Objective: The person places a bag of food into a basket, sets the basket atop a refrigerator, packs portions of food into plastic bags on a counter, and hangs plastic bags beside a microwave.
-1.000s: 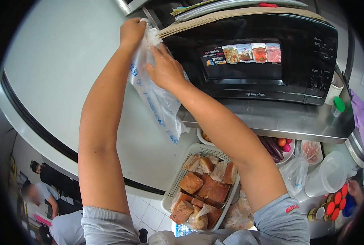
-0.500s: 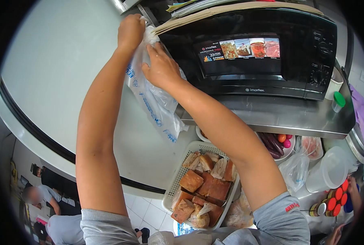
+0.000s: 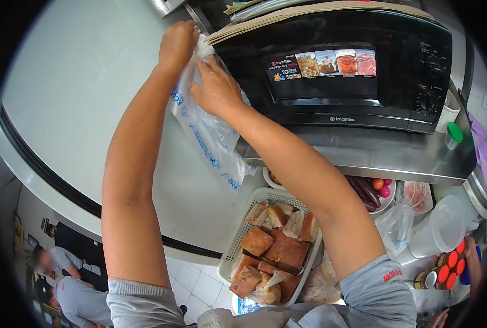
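My left hand (image 3: 178, 45) is closed at the gathered top of a white plastic bag (image 3: 202, 139) with blue print, which hangs down against a large pale smooth surface. Its fingertips are partly hidden at the edge of the microwave. My right hand (image 3: 217, 90) lies against the upper part of the same bag, thumb and fingers apart. Whether those fingertips pinch any plastic is hard to see. Right beside both hands stands a black microwave oven (image 3: 331, 117) with brown cardboard (image 3: 314, 15) on top.
Below the bag, a perforated basket (image 3: 226, 268) holds several chunks of browned, skin-on meat. The microwave sits on a steel shelf (image 3: 358, 150), with a green-lidded cup (image 3: 454, 134) at its right. Eggplants (image 3: 366, 191), a clear container (image 3: 437, 227) and red-lidded jars (image 3: 445, 270) lie lower right. Other people appear at both sides.
Both hands stay almost in place on the bag, with only a slight shift. At the lower left, a person in grey has moved and shows more of their back.
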`<state>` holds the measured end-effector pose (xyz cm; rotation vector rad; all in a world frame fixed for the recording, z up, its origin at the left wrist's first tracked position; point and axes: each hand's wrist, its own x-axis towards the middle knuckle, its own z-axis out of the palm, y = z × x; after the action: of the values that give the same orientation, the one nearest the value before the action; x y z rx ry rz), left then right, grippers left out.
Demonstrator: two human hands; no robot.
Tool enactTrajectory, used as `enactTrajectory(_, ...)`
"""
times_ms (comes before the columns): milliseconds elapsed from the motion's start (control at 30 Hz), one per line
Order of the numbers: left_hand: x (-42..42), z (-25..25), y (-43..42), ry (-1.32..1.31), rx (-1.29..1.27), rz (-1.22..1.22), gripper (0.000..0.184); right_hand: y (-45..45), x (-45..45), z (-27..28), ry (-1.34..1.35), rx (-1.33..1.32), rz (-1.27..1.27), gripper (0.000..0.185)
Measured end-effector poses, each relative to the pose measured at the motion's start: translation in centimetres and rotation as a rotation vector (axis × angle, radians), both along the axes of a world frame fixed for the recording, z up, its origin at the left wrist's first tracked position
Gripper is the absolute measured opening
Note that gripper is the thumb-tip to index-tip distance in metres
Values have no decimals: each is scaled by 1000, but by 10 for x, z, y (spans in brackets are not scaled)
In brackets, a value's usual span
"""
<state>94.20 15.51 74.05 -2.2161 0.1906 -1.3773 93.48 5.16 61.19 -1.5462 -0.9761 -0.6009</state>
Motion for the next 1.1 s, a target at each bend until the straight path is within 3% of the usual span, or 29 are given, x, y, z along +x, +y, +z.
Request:
enactTrajectory(267, 3, -2, 7, 47, -189, -83, 24, 0, 1, -2, -13, 2, -9, 52)
enactTrajectory(467, -1, 2, 5, 99, -155, -37, 25, -1, 0, -1, 66, 2, 51, 55)
enactTrajectory(567, 0, 1, 6, 81, -173, -77, 24, 8, 3, -5, -49, 108, 17, 47)
enactTrajectory(600, -3, 2, 14, 104, -151, -66, 24, 13, 8, -10, -69, 159, 39, 48)
enactTrajectory(667, -7, 2, 19, 185, -143, -58, 28, 41, 11, -10, -8, 175, -39, 30)
enactTrajectory(700, 10, 7, 68, 219, 23, -136, 32, 49, 10, -8, 4, 34, -97, 30)
enactTrajectory(733, 25, 11, 108, 266, 175, -188, 35, 70, 11, -11, 67, 99, -151, 32)
enactTrajectory(767, 43, 4, 145, 335, -202, -279, 36, 92, 17, -13, 124, 257, -144, 32)
enactTrajectory(800, 49, 10, 164, 337, -157, -224, 37, 97, 16, -5, 285, 354, -20, 33)
enactTrajectory(833, 52, 16, 180, 339, -111, -171, 38, 73, 6, 1, 333, 167, 70, 36)
enactTrajectory(867, 53, 22, 196, 341, -64, -119, 40, 61, 9, -4, -35, 69, -48, 39)
enactTrajectory(933, 37, 7, 158, 334, -385, -147, 39, 27, -4, 2, 119, -76, 94, 49)
enactTrajectory(1033, 55, 7, 149, 408, -385, -179, 41, -4, -7, 4, 147, -169, 121, 53)
enactTrajectory(1067, 57, 1, 149, 397, -553, -160, 41, -7, -12, 1, 143, -89, 91, 47)
enactTrajectory(1100, 70, 2, 153, 402, -550, -156, 41, -4, -9, 1, 148, -84, 94, 47)
